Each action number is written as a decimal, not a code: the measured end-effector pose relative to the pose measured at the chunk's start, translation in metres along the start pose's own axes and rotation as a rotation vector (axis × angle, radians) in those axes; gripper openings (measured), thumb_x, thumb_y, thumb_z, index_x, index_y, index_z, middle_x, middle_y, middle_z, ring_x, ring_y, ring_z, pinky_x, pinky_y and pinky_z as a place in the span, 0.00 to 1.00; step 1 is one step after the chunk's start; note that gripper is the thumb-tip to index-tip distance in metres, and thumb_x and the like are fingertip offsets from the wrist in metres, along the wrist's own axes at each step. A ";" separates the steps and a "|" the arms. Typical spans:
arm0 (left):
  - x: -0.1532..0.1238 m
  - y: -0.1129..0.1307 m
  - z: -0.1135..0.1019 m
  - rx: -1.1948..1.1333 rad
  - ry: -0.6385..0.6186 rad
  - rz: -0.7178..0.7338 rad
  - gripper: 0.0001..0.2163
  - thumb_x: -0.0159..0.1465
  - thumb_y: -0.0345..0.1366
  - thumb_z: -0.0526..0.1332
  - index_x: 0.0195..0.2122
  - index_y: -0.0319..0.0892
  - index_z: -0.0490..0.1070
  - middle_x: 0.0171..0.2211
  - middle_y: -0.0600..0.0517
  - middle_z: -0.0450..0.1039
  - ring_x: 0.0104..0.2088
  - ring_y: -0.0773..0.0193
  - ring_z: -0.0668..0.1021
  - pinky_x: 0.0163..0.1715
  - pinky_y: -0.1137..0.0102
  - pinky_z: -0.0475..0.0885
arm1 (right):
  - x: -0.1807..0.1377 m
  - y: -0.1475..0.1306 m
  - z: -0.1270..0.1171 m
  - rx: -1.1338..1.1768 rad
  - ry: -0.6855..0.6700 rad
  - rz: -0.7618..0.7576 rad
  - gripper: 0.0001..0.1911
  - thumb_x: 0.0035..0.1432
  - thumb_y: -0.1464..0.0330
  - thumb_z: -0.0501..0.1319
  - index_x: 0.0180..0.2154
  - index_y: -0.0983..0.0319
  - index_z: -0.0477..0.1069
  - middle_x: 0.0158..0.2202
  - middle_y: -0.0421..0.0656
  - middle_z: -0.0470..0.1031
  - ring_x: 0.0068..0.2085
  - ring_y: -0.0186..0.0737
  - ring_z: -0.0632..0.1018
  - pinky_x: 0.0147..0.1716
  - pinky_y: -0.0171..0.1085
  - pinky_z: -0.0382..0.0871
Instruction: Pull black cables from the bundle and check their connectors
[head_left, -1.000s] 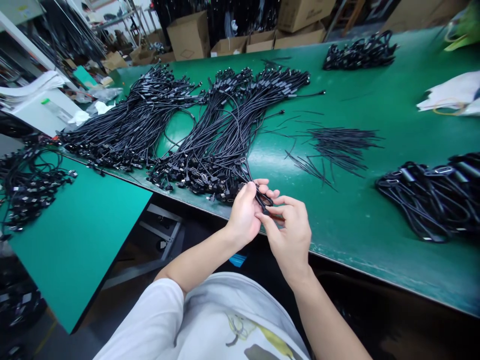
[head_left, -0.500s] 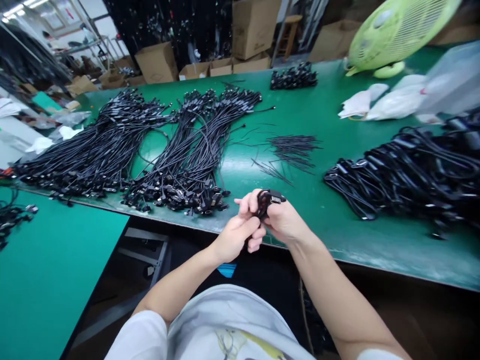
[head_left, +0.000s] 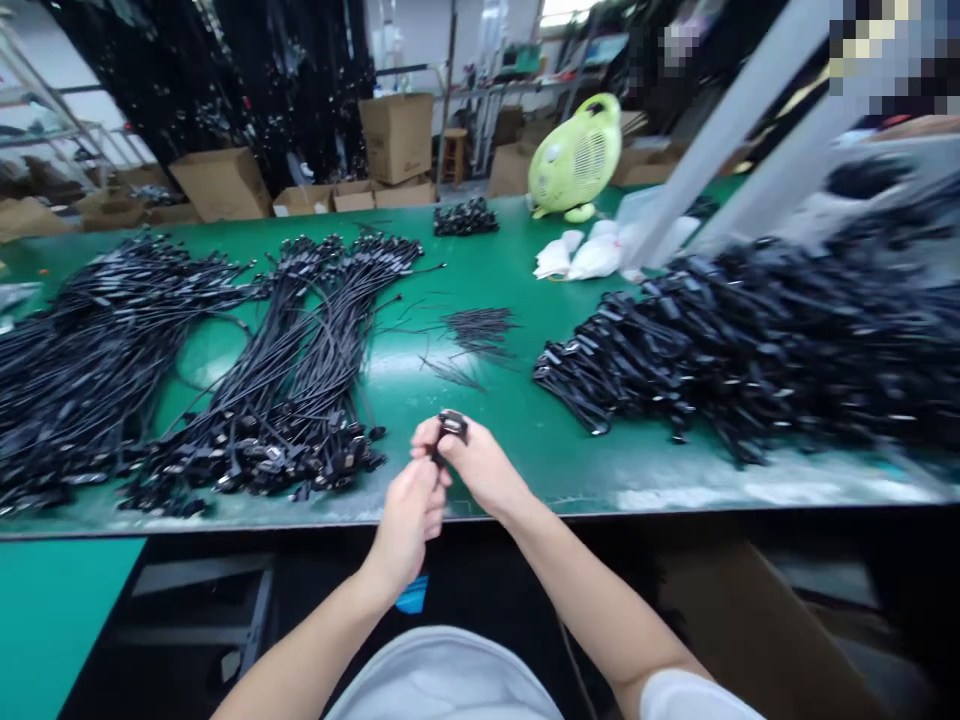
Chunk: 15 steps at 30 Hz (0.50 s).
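A black cable (head_left: 453,424) with a plug showing a metal end is bunched between my hands, just over the table's front edge. My right hand (head_left: 474,458) is closed around it, thumb against the plug. My left hand (head_left: 412,505) is closed at the cable's lower side, its fingers curled; what exactly they pinch is largely hidden. Beyond my hands lies a small pile of thin black ties (head_left: 480,328), with a few loose strands beside it. Straight black cables (head_left: 322,330) lie in bundles to the left, their plugs towards me.
Coiled black cables (head_left: 675,350) form a big heap on the right of the green table (head_left: 510,420). Farther back are a small black pile (head_left: 465,217), white plastic bags (head_left: 596,256) and a green fan (head_left: 577,155). Grey posts (head_left: 739,130) slant behind the heap. Cardboard boxes (head_left: 397,138) stand beyond the table.
The view has swung to the right, showing more of the coiled heap. Both hands stay together on the cable; my left hand has turned more upright and the cable's loop is less visible.
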<state>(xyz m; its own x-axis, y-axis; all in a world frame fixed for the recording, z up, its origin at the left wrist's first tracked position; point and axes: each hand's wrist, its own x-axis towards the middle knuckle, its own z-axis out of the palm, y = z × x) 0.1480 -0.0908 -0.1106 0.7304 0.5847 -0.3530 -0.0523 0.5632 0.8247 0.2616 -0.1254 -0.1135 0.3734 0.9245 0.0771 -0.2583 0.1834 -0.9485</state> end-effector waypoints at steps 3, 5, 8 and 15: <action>0.007 -0.003 -0.001 -0.006 0.007 0.012 0.23 0.55 0.56 0.67 0.35 0.41 0.65 0.17 0.66 0.46 0.14 0.80 0.48 0.13 0.81 0.44 | -0.018 0.007 -0.006 -0.148 -0.045 0.043 0.26 0.56 0.49 0.63 0.46 0.62 0.72 0.44 0.46 0.76 0.44 0.39 0.78 0.46 0.38 0.73; 0.008 -0.006 -0.003 0.031 -0.091 -0.036 0.22 0.56 0.55 0.66 0.36 0.40 0.68 0.19 0.61 0.58 0.16 0.78 0.60 0.15 0.81 0.56 | -0.027 0.009 -0.017 -0.174 -0.025 0.067 0.23 0.61 0.51 0.58 0.46 0.63 0.71 0.43 0.47 0.77 0.42 0.39 0.79 0.46 0.41 0.74; 0.003 -0.006 -0.011 0.133 -0.214 -0.070 0.23 0.59 0.55 0.64 0.41 0.38 0.73 0.37 0.47 0.75 0.35 0.65 0.78 0.37 0.71 0.73 | -0.028 -0.021 -0.062 -0.250 0.182 -0.014 0.23 0.64 0.49 0.54 0.41 0.63 0.69 0.31 0.44 0.77 0.29 0.37 0.78 0.36 0.43 0.77; -0.012 0.000 -0.035 0.294 -0.221 -0.021 0.18 0.62 0.49 0.63 0.44 0.40 0.76 0.38 0.47 0.76 0.39 0.62 0.76 0.44 0.69 0.70 | -0.016 -0.201 -0.222 -1.140 0.925 -0.534 0.18 0.53 0.53 0.67 0.24 0.57 0.67 0.28 0.49 0.75 0.41 0.53 0.79 0.40 0.50 0.71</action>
<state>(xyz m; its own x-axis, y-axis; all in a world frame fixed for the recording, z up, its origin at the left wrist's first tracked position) 0.1150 -0.0776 -0.1222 0.8605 0.4161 -0.2940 0.1389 0.3635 0.9212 0.5052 -0.2509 0.0082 0.7064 0.2395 0.6661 0.7047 -0.3261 -0.6301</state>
